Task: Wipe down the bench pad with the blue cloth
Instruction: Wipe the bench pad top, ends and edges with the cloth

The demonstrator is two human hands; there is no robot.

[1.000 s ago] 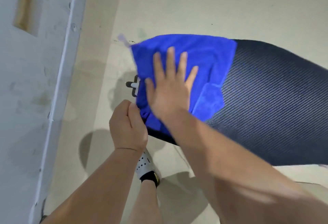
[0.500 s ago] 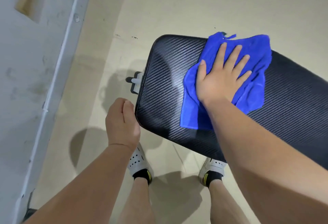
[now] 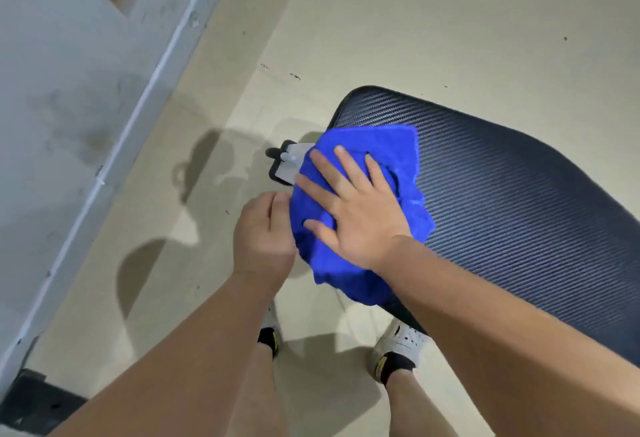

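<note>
Pale flooring (image 3: 415,21) and a grey wall (image 3: 52,90) lie behind the bench pad (image 3: 519,222), whose near-left end is covered by the blue cloth (image 3: 367,166). That cloth is pressed flat under the right hand (image 3: 356,215), fingers spread rather than clamped. The left hand (image 3: 263,232) is held loosely curled just beside the pad's corner, touching the cloth edge; whether anything is pinched cannot be told. Even pressure and overlapping strokes along the pad would likely serve best. A bracket (image 3: 287,163) juts from the pad's end, where hanging cloth could snag.
</note>
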